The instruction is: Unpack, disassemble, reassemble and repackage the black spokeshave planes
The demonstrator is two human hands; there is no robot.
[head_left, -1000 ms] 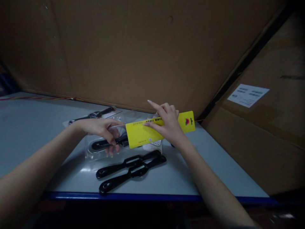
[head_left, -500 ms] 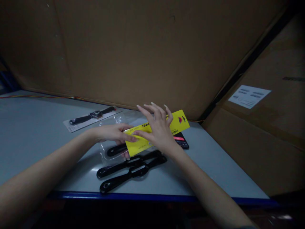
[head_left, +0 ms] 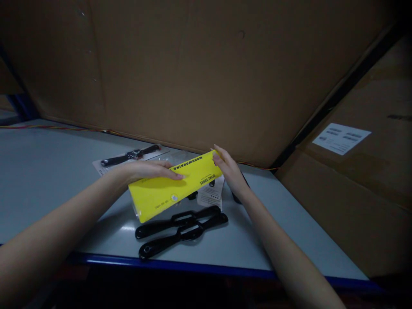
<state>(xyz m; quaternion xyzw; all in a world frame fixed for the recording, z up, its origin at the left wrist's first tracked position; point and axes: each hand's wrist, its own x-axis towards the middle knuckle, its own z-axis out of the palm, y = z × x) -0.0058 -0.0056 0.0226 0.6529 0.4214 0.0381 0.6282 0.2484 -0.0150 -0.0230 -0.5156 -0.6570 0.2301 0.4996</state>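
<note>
Yellow card: yellow card point(head_left: 170, 186) printed "WOODWORKING" along its far long edge, lying tilted across the middle of the bench, its right end angled away, held between both hands.
Left hand: left hand point(head_left: 151, 170) across the card's far edge, fingers point(head_left: 172, 173) flat on the yellow face, thumb out of sight.
Right hand: right hand point(head_left: 230, 171) at the card's right end, fingertips point(head_left: 217, 157) against the end edge.
Grip: card grasped by both hands, neither hand released; pressure of the left fingers impossible to judge.
Under the card: clear plastic bag point(head_left: 174, 156) showing past the far edge; white leaflet point(head_left: 210, 193) poking out beside the right end, just left of the right wrist; dark object point(head_left: 237, 198) partly hidden under the right wrist.
Near side: two black watch straps point(head_left: 157, 229) side by side, just in front of the card, not touching it.
Far side: black watch point(head_left: 131, 155) on a white backing card point(head_left: 104, 165), near the left hand.
Edges: blue front edge point(head_left: 161, 262) of the bench near the straps; thin wire point(head_left: 64, 127) along the back edge, at the foot of a cardboard wall point(head_left: 180, 77).
Room: grey bench top point(head_left: 48, 171) running well left of the card.
</note>
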